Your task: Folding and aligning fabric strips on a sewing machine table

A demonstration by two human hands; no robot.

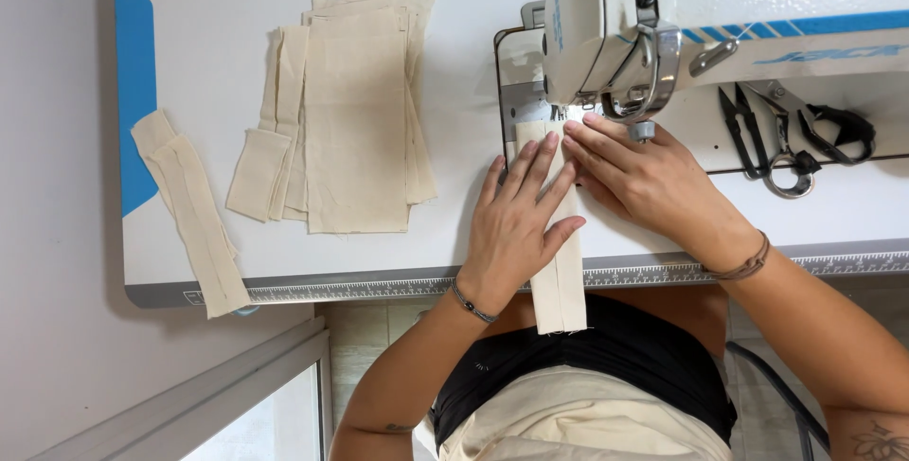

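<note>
White table [237, 7]: left hand [516, 220], right hand [644, 177] flat, fingers spread, pressing cream fabric strip [559, 281].

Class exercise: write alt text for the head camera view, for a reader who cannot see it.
A person's left hand and right hand press flat on a folded cream fabric strip under the head of a white sewing machine. A stack of cream fabric pieces and another strip lie to the left; black scissors rest on the right.
</note>
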